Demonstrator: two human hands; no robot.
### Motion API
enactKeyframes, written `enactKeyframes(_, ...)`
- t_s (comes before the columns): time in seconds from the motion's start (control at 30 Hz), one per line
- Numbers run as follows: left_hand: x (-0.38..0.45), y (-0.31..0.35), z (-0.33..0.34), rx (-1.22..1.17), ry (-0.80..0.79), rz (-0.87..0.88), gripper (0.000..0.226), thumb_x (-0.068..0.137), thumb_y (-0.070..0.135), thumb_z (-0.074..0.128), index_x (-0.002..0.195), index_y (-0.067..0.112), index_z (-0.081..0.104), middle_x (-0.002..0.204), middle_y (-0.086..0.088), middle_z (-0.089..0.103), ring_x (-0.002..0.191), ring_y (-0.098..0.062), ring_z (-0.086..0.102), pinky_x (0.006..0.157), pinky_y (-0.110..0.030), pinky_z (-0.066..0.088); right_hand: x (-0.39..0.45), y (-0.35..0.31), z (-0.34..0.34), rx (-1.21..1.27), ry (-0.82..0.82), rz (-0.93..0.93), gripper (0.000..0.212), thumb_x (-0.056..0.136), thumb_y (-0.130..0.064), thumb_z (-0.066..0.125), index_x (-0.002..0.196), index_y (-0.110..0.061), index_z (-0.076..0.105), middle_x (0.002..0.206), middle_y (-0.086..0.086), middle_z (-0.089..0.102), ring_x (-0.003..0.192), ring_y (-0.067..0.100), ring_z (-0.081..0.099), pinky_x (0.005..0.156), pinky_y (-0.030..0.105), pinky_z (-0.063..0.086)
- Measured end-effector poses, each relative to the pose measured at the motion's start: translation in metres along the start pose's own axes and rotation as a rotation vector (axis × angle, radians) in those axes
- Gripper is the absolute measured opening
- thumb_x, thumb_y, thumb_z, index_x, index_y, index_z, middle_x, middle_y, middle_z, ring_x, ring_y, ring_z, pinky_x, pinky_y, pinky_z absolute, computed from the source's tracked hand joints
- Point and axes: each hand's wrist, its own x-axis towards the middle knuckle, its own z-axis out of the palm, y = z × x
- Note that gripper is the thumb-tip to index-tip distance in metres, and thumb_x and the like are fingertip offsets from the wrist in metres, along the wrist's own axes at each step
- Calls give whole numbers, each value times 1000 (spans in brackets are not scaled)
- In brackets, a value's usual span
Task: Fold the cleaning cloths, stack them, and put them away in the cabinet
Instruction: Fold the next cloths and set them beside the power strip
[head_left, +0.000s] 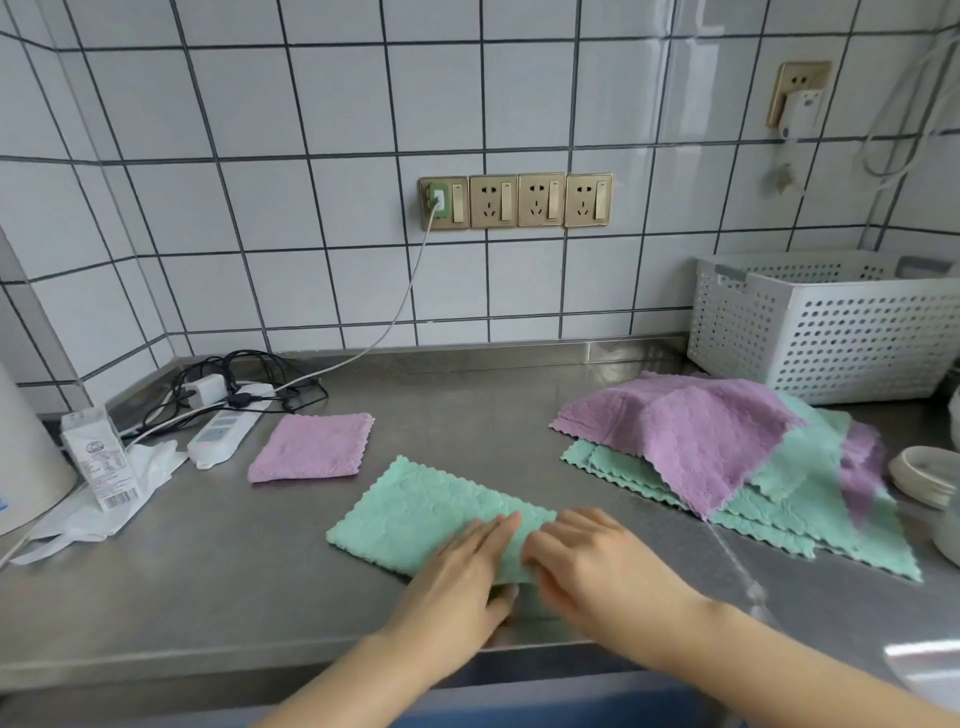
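A mint green cloth (415, 512), folded into a strip, lies on the steel counter (234, 582) near its front edge. My left hand (465, 569) lies flat on the strip's near end with straight fingers. My right hand (592, 561) rests beside it on the same end, fingers bent at the cloth's edge; whether it pinches the cloth is unclear. A folded purple cloth (311, 447) lies behind and to the left. A loose pile of purple and green cloths (727, 457) is spread out on the right.
A white perforated basket (831, 332) stands at the back right against the tiled wall. A power strip with tangled cables (228, 421), a small carton (101, 457) and a plastic bag lie at the left. White bowls (924, 475) sit at the right edge.
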Motion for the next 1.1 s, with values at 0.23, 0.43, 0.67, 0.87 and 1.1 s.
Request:
enactKeyframes(0.23,-5,-5,-14,-439,-254,109,46,88,8,49,123,35,59,122,34,55,124,15,40,104,-9,27,-11,32,-19,443,30,295,25,90,-5,49,105,-18,64,97,-10,68,90,3,61,82,20,48)
enactKeyframes(0.43,-22,-29,-37,-595,-212,-176,25,90,45,53,67,39,58,70,11,45,65,-3,41,61,-23,30,-35,45,12,486,-281,400,57,83,-37,66,135,-32,43,129,-13,55,116,-1,52,95,13,41)
enactKeyframes(0.67,-35,-39,-36,-924,-50,-374,61,60,67,71,107,29,60,111,11,67,104,-1,61,94,-17,43,-1,5,17,888,-27,438,27,90,-22,64,64,-22,55,55,-21,47,54,-3,39,56,16,32)
enactKeyframes(0.87,-13,-56,-26,-1105,320,-617,28,90,23,63,94,-4,65,92,-18,73,90,-31,70,81,-51,54,55,8,42,903,79,708,36,91,-29,59,60,-14,48,54,-12,41,54,5,36,50,21,28)
enactKeyframes(1.1,2,-76,-16,-855,310,-677,27,89,29,56,77,5,50,64,-5,51,62,-19,50,60,-33,42,90,16,73,553,-121,837,40,99,-27,40,61,-16,34,61,0,43,71,25,44,61,31,29)
